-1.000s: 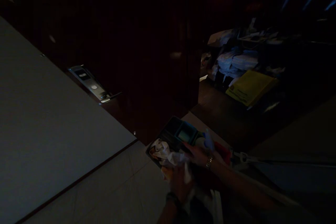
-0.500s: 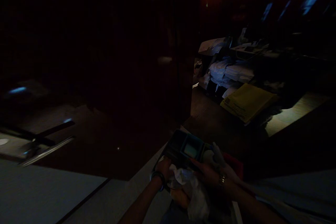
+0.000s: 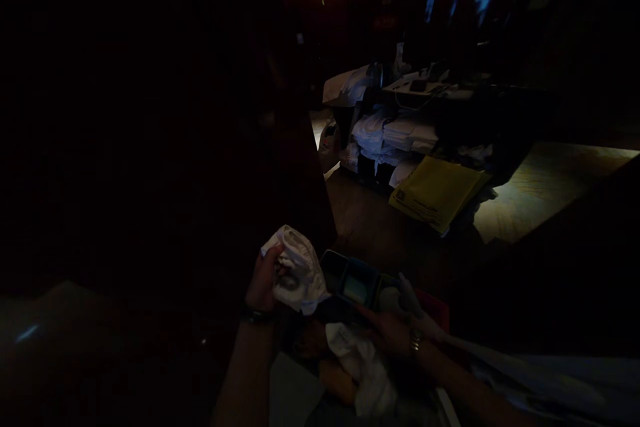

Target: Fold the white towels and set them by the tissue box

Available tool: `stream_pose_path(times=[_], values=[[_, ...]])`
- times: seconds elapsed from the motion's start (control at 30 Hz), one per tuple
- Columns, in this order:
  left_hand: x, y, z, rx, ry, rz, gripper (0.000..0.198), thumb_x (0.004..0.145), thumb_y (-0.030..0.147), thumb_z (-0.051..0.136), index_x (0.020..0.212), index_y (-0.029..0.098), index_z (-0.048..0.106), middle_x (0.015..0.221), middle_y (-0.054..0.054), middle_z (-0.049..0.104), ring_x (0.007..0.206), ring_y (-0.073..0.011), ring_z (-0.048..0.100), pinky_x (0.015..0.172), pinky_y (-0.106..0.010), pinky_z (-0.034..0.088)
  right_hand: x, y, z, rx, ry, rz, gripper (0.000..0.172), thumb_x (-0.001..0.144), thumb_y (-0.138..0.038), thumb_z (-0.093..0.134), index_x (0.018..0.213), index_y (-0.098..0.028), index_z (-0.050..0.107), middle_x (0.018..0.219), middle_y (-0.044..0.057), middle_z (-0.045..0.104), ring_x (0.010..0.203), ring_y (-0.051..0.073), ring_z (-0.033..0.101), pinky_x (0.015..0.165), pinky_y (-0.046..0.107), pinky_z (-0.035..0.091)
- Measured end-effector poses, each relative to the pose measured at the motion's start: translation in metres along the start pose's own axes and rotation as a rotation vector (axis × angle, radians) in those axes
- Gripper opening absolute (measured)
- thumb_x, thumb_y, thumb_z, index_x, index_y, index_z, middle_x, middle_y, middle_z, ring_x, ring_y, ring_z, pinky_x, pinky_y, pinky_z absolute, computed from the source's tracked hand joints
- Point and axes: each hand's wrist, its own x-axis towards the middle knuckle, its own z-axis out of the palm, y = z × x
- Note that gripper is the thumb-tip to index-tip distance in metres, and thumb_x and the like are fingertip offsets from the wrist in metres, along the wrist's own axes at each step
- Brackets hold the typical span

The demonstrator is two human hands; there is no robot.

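My left hand [image 3: 265,280] is closed around a crumpled white cloth [image 3: 300,273] with a gathered edge, raised just left of a divided caddy [image 3: 345,265]. The caddy has dark compartments, one with a pale bluish inside. My right hand [image 3: 393,330] lies at the caddy's near side, one finger stretched along it; its other fingers are lost in the dark. A second white cloth [image 3: 363,367] hangs over the near part, beside something orange-yellow [image 3: 336,377]. Rounded white things [image 3: 393,297] sit in the compartment to the right, with a red container [image 3: 435,307] behind.
Dark panelling [image 3: 200,113] takes up the left side. Farther off, a cart or shelf bears stacked white linens [image 3: 395,130], with assorted items on its top [image 3: 425,83]. A yellow printed bag [image 3: 437,190] lies at its front. Light falls on the floor [image 3: 540,187] at right.
My left hand has come up out of the caddy, moving left with the white cloth in it. My right hand stays at the caddy. The view has turned right.
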Motion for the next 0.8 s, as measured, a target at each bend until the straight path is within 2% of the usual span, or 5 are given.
stream_pose_path(times=[0.07, 0.23, 0.47, 0.63, 0.8], values=[[0.041, -0.003, 0.032, 0.113, -0.078, 0.055, 0.042, 0.063, 0.045, 0.067, 0.086, 0.017, 0.046, 0.057, 0.010, 0.040, 0.044, -0.0025, 0.030, 0.042, -0.014, 0.026, 0.016, 0.013, -0.027, 0.006, 0.009, -0.022, 0.065, 0.090, -0.029, 0.047, 0.154, -0.023, 0.032, 0.116, 0.018, 0.069, 0.104, 0.032, 0.067, 0.088, 0.043, 0.053], [0.118, -0.062, 0.091, 1.145, -0.163, 0.291, 0.021, 0.084, 0.021, 0.048, 0.101, 0.011, 0.054, 0.094, -0.008, 0.062, 0.087, -0.0172, 0.061, 0.080, -0.029, 0.048, 0.039, 0.033, -0.090, 0.061, 0.060, -0.108, 0.066, 0.087, -0.028, 0.049, 0.152, -0.025, 0.036, 0.119, 0.016, 0.069, 0.103, 0.033, 0.067, 0.086, 0.043, 0.053], [0.160, -0.128, 0.162, 1.546, -0.513, 0.271, 0.029, 0.086, 0.011, 0.047, 0.101, 0.007, 0.072, 0.115, -0.022, 0.064, 0.103, -0.0335, 0.063, 0.091, -0.044, 0.045, 0.062, 0.060, -0.131, 0.097, 0.084, -0.104, 0.065, 0.086, -0.027, 0.050, 0.149, -0.030, 0.040, 0.123, 0.012, 0.068, 0.107, 0.033, 0.066, 0.089, 0.043, 0.053], [0.206, -0.088, 0.187, 1.342, -0.476, 0.345, 0.039, 0.084, 0.024, 0.057, 0.120, 0.011, 0.066, 0.116, -0.014, 0.064, 0.106, -0.0217, 0.060, 0.094, -0.032, 0.045, 0.096, 0.100, -0.151, 0.080, 0.107, 0.037, 0.066, 0.086, -0.027, 0.052, 0.151, -0.030, 0.038, 0.116, 0.015, 0.070, 0.104, 0.034, 0.067, 0.085, 0.044, 0.052], [0.236, -0.054, 0.177, 0.537, -0.234, -0.109, 0.077, 0.060, 0.069, 0.071, 0.113, 0.014, 0.062, 0.073, 0.002, 0.055, 0.058, -0.0082, 0.046, 0.050, -0.020, 0.036, 0.136, 0.184, -0.177, 0.184, 0.226, 0.270, 0.064, 0.089, -0.032, 0.046, 0.152, -0.023, 0.036, 0.115, 0.016, 0.070, 0.103, 0.031, 0.068, 0.088, 0.044, 0.052]])
